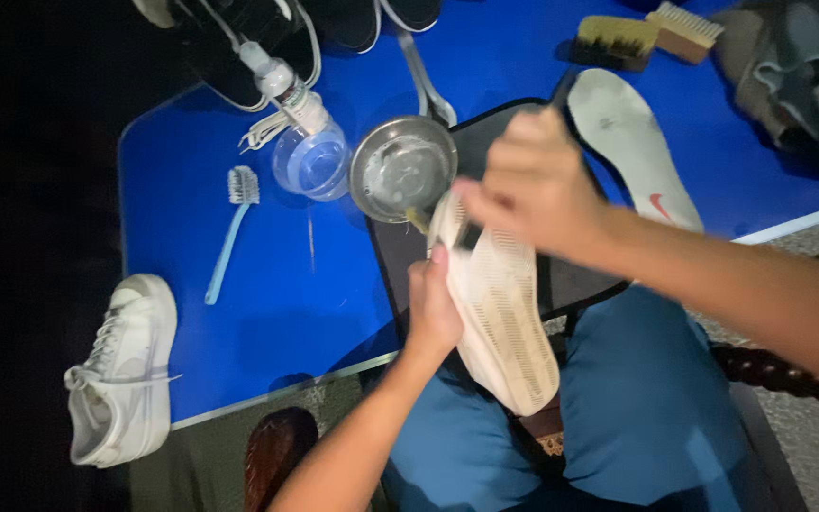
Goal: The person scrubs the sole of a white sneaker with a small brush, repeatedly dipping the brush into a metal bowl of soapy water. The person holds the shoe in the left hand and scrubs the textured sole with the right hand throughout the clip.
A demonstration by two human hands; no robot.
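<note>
My left hand (433,308) grips a white sneaker (504,318) by its side, sole turned up, over my lap. My right hand (537,185) is closed on a small brush (421,221) whose bristles touch the sneaker's toe end, just below a round metal bowl (402,169) of cloudy liquid. The brush handle is mostly hidden inside my fist. A dark mat (571,280) lies under the shoe on the blue table (277,313).
A second white sneaker (123,370) hangs over the table's left edge. A light blue toothbrush (229,228), a clear bottle lying on its side (300,128), a white insole (632,142), two wooden brushes (651,33), dark shoes (258,38) and crumpled cloth (798,76) sit around.
</note>
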